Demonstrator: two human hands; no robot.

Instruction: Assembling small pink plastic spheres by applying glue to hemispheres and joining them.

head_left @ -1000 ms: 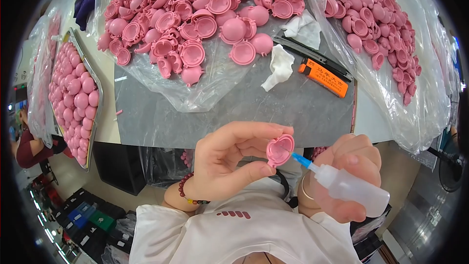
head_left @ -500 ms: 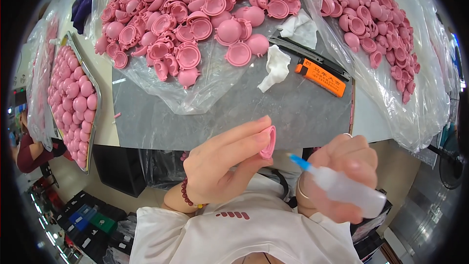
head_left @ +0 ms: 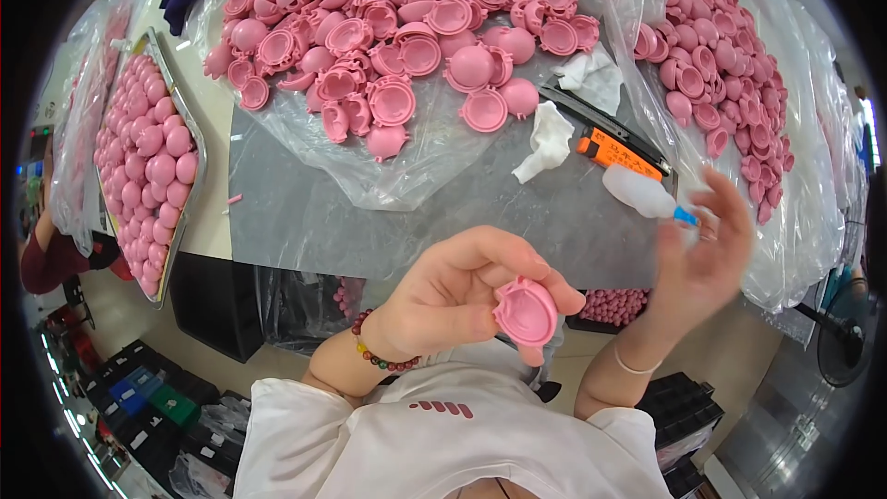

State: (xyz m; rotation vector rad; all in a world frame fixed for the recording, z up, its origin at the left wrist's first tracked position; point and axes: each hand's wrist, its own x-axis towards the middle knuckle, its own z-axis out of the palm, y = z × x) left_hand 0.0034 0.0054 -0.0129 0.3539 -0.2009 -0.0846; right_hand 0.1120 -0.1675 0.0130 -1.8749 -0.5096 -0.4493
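My left hand grips a round pink plastic shell between thumb and fingers in front of my shirt. Its hollow, rimmed side faces up and small tabs stick out at the edge. Over the right front of the table is my right hand, blurred, thumb and fingers apart. A cloudy white squeeze bottle with a blue tip lies beside it, the tip pointing toward the gap between thumb and fingers. Whether the fingers still touch the tip cannot be made out.
Pink shells heap on a clear plastic sheet at the back; another pile sits right. Near the bottle lie an orange box, a black cutter knife and crumpled white tissues. A tray of pink balls stands left.
My right hand has carried the squeeze bottle forward and right to the table, its tip now turned back toward me. My left hand has tipped the pink shell so its hollow shows.
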